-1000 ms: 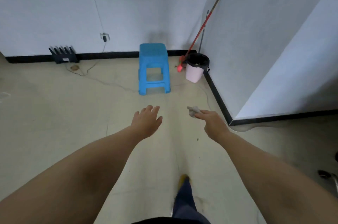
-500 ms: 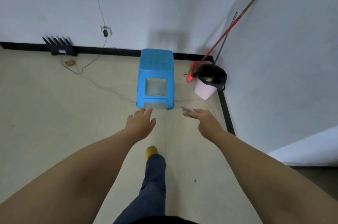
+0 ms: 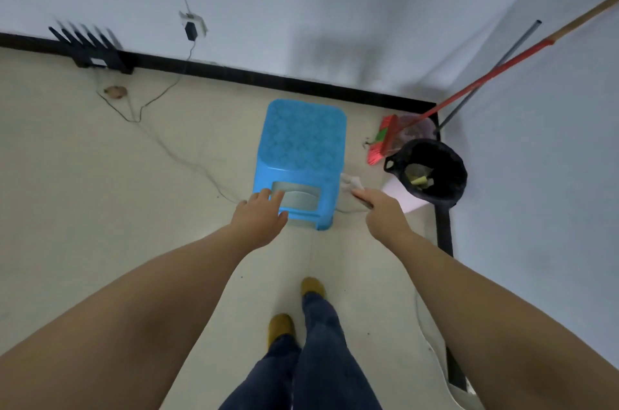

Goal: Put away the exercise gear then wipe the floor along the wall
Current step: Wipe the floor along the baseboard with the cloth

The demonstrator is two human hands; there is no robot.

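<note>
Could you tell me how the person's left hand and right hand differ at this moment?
The left hand is open with fingers spread and holds nothing, while the right hand pinches a small pale cloth. The left hand reaches toward the front of the blue stool; the right hand is beside the stool, nearer the bin. Both are stretched forward, palms down.

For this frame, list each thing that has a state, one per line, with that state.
Left hand: open, fingers reaching towards the stool.
Right hand: pinching a crumpled pale cloth.
Blue plastic stool: upright on the floor.
Bin with black liner: open, scraps inside.
Red-handled broom: leaning in the corner.
Black plug: in the wall socket.
</note>
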